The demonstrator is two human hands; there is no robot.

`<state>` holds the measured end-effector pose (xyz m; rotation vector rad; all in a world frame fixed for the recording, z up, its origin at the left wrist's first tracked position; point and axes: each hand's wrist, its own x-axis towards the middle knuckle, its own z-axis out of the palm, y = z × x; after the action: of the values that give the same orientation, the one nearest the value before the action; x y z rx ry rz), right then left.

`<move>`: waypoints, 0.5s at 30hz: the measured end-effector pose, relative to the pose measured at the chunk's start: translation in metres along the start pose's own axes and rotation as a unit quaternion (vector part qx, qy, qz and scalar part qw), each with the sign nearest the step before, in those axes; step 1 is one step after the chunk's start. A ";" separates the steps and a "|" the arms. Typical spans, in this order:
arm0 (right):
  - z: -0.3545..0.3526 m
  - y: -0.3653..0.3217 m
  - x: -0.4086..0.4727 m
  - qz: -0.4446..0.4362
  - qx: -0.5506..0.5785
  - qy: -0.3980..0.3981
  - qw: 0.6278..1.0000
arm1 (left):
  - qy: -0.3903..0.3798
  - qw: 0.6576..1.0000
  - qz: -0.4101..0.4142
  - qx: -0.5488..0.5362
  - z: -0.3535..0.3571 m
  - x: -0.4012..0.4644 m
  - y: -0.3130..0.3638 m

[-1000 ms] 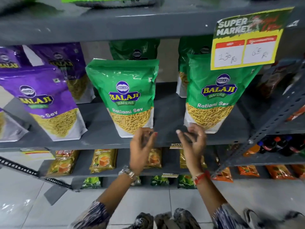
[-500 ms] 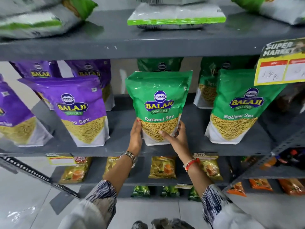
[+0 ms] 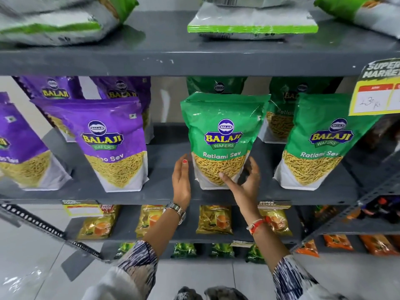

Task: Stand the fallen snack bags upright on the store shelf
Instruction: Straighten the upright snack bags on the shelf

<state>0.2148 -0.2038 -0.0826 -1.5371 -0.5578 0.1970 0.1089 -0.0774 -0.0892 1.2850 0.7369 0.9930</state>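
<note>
**Green bag seated, hands coming off it**

Near: my left hand (image 3: pixel 181 180) sits flat beside the lower left edge of the centre green Ratlami Sev bag (image 3: pixel 223 139), palm in, touching or just off it, hard to tell. My right hand (image 3: pixel 244 182) is cupped at the lower right corner, fingers spread and loosened, thumb across the front panel. Half a second ago both hands pressed the bag's sides; now they are apart and relaxed, clamped on nothing. I read that as the bag released and standing by itself.

Middle: that bag stands upright on the middle shelf (image 3: pixel 164 195), near the front edge, between a purple bag (image 3: pixel 112 144) and another green bag (image 3: pixel 320 144), both upright.

Far: on the top shelf (image 3: pixel 173 61) three bags lie flat: left (image 3: pixel 54 24), centre (image 3: pixel 253 27), right (image 3: pixel 363 14). Those look like the remaining work; I'd have to reach up next.
</note>
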 end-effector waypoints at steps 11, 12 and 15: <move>0.126 -0.020 -0.079 -0.130 -0.061 -0.120 0.982 | 0.301 0.946 0.114 0.044 -0.155 -0.011 0.029; 0.143 -0.021 -0.078 -0.112 -0.064 -0.160 0.979 | 0.308 0.944 0.112 0.040 -0.171 -0.001 0.033; 0.187 -0.027 -0.072 0.009 -0.032 -0.229 0.973 | 0.262 0.962 0.071 0.036 -0.206 0.031 0.041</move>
<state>0.0615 -0.0723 -0.0828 -1.5650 -0.9208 0.5612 -0.0693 0.0380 -0.0801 1.1549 1.1029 1.4634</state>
